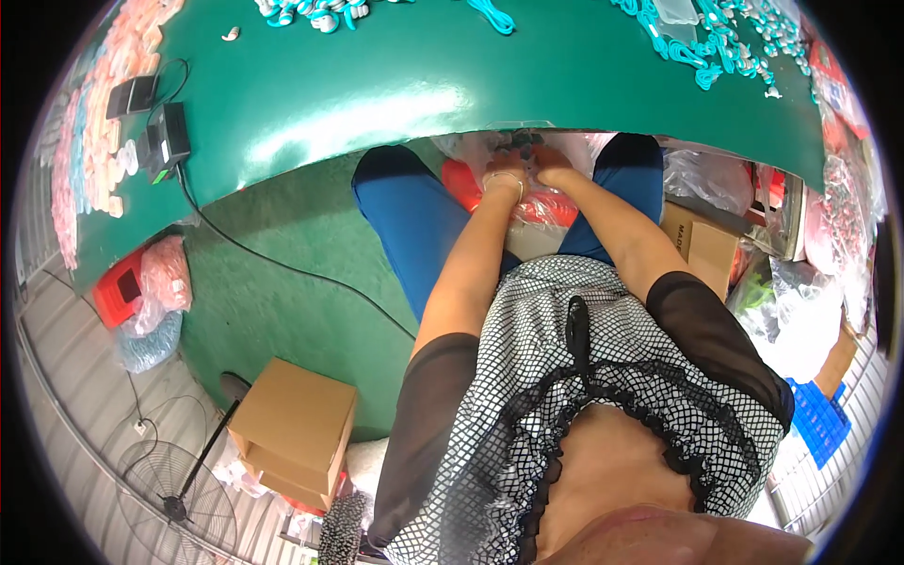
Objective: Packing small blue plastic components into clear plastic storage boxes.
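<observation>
Both hands down in a clear plastic bag under the worktop's edge.

The fingers (524,156) of both hands are buried in crinkled clear plastic bag (471,146), so whether they grasp or lie loose cannot be told. The left hand (504,174), a bangle at its wrist, and the right hand (554,172) sit close together between the knees, above a red basket (463,185). The green worktop (377,85) curves just above them, carrying teal cords (692,47) and a black adapter (168,139).
</observation>
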### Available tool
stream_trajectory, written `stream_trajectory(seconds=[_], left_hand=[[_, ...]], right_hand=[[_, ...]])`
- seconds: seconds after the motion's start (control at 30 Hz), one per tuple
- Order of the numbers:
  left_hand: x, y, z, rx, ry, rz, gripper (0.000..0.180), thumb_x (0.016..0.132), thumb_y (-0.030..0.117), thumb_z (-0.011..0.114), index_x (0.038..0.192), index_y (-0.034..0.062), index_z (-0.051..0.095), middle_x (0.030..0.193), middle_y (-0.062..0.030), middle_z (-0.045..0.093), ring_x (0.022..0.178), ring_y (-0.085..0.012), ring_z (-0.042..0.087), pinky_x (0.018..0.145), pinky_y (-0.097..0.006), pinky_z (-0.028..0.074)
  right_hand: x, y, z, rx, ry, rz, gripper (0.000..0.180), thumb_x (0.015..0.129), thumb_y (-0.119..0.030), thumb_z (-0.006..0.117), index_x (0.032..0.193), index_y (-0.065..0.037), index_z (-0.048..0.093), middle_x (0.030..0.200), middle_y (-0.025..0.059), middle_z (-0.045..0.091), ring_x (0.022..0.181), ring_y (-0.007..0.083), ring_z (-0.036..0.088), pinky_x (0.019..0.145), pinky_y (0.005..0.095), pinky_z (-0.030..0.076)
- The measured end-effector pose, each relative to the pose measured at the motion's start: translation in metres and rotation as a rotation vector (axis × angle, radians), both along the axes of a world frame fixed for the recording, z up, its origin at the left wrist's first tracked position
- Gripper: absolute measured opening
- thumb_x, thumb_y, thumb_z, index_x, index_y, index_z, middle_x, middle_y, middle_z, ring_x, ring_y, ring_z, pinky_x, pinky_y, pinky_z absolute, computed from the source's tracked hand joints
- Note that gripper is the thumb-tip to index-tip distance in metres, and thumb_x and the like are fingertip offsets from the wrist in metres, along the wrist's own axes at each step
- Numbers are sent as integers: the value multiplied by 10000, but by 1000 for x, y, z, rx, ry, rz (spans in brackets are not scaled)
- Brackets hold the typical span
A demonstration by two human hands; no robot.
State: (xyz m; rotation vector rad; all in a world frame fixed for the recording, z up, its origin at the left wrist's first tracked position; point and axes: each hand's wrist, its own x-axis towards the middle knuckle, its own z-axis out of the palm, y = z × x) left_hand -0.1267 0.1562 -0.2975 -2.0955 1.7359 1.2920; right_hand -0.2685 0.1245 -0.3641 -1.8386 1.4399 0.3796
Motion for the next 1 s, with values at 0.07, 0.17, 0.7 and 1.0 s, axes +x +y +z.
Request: stream_trajectory(seconds=[0.07,0.17,0.7,1.0], left_hand=[[4,-1,3,16,-34,31,472,816,351,633,1214,103,581,1419,-193,399,1246,-348,478,971,-441,456],[13,-15,6,89,-83,13,494,844,322,590,1292,123,529,1503,-114,256,1372,-342,287,1028,-511,376],[74,-27,10,-256,-365,258,598,759,250,615,1338,212,469,1517,-156,204,1372,-421,229,935,-533,444],[74,-29,23,-241,-97,370,578,771,234,601,1336,256,479,1479,-167,253,1267,-422,377,963,-530,428]], right_hand=[[-3,2,-7,14,24,62,462,742,-199,641,1190,-117,567,1214,170,581,1068,359,586,881,422,493],[-13,2,-22,-52,18,92,527,738,-230,645,1248,-139,548,1230,165,577,1109,340,571,925,400,478],[-10,7,27,-134,-95,112,405,708,-257,713,1069,-81,659,1054,179,651,999,350,613,867,400,492],[10,45,82,-141,-468,-42,444,798,-407,659,1087,-70,646,1044,176,653,991,336,614,859,405,480]])
